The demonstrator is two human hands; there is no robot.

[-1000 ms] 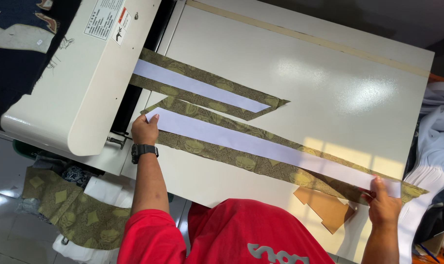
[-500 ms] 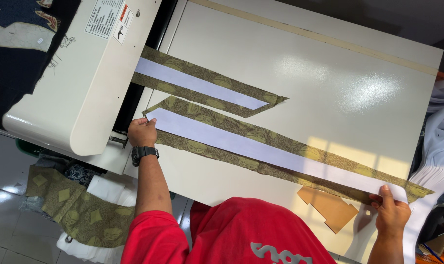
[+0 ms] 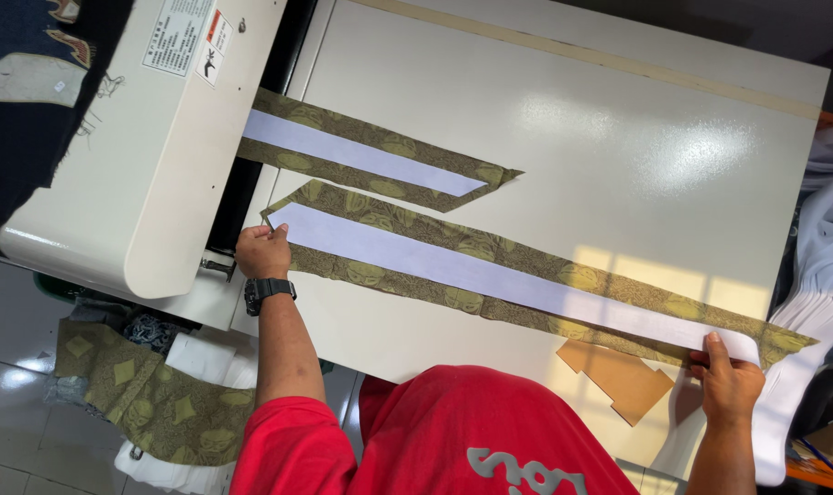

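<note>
Olive patterned strip (image 3: 526, 275) stretched between 2 hands, left (image 3: 262, 252), right (image 3: 730, 385), apparently pinched.

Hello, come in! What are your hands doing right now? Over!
Left hand and right hand pinch opposite ends of the long olive strip. Strip flat on the table. Nothing blocking.

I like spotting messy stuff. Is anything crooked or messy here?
Nothing is spilled or torn. The two olive strips lie slanted across the white table, and patterned cloth sits heaped on the floor beside the machine.

Long olive patterned strip (image 3: 526, 275) — white band atop — flat, diagonal on table
</note>
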